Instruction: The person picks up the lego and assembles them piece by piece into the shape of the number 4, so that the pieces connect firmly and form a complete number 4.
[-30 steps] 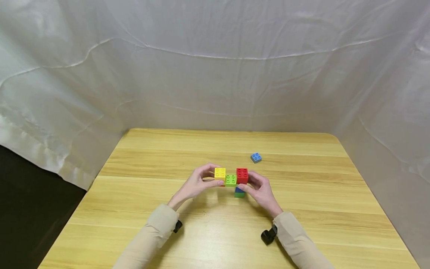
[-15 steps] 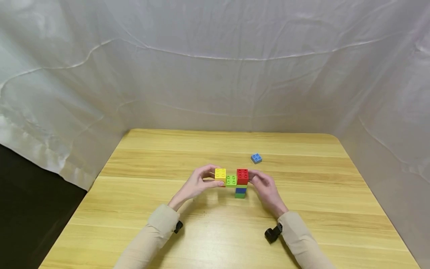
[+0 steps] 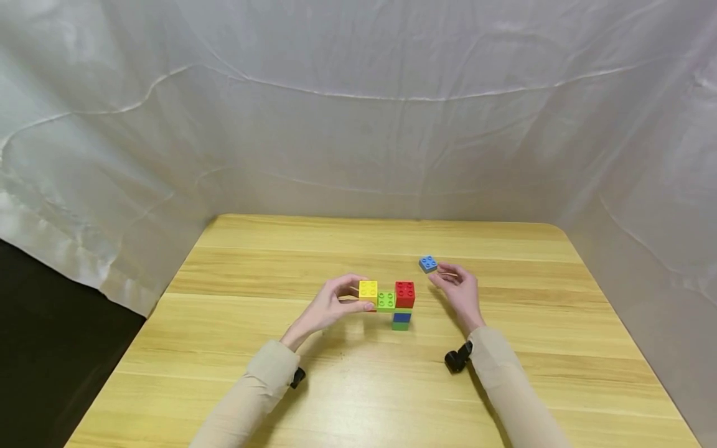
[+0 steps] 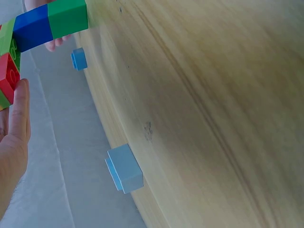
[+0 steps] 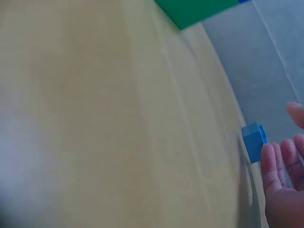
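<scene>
My left hand (image 3: 333, 305) pinches the yellow brick (image 3: 368, 289) at the left end of a joined brick build. A lime green brick (image 3: 386, 301) bridges across to a red brick (image 3: 405, 294) on the right. Below that end, a dark blue brick (image 4: 33, 29) and a green brick (image 4: 68, 18) form a leg down toward the table. Another red brick (image 4: 8, 78) shows under the held end in the left wrist view. My right hand (image 3: 460, 292) has fingers spread apart, fingertips right beside a loose blue brick (image 3: 428, 264) studs-up on the table.
A second loose brick, light blue (image 4: 126, 168), lies on the table in the left wrist view; the head view does not show it. The wooden table (image 3: 504, 386) is bordered by a pale cloth (image 3: 358, 137) at back and sides.
My right hand has let go of the red end of the build and moved away, back and to the right, to the loose blue brick. The left hand and the build stay in place.
</scene>
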Available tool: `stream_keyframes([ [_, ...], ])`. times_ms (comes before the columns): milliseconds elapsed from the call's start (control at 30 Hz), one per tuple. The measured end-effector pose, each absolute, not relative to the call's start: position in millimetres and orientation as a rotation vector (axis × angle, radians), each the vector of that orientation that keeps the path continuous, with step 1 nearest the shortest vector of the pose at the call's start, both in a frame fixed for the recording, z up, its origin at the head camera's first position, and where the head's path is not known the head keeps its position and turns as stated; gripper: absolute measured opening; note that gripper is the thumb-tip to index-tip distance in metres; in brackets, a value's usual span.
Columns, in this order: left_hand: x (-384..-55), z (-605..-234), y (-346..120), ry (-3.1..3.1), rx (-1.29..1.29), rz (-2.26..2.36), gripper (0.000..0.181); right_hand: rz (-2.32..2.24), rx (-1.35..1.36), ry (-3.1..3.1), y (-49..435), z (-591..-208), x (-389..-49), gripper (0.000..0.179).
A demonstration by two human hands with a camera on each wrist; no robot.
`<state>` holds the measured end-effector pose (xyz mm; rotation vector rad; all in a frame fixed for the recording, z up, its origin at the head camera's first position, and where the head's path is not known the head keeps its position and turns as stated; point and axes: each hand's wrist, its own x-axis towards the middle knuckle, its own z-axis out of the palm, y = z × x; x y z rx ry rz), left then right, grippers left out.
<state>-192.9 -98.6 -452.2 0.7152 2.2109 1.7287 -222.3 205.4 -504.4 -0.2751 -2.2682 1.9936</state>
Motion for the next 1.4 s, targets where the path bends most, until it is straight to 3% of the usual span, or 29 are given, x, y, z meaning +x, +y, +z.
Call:
stream_keyframes([
  [567, -191.1, -451.1, -97.6, 2.192, 0.7, 1.724, 0.04, 1.677, -0.393, -2.524, 203.4, -508.6, -258.1, 0.053],
  [1400, -189.9, -449.5, -96.2, 2.204, 0.702, 1.714, 0.042, 1.714, -0.371, -2.447, 203.9, -506.1, -249.8, 0.044],
])
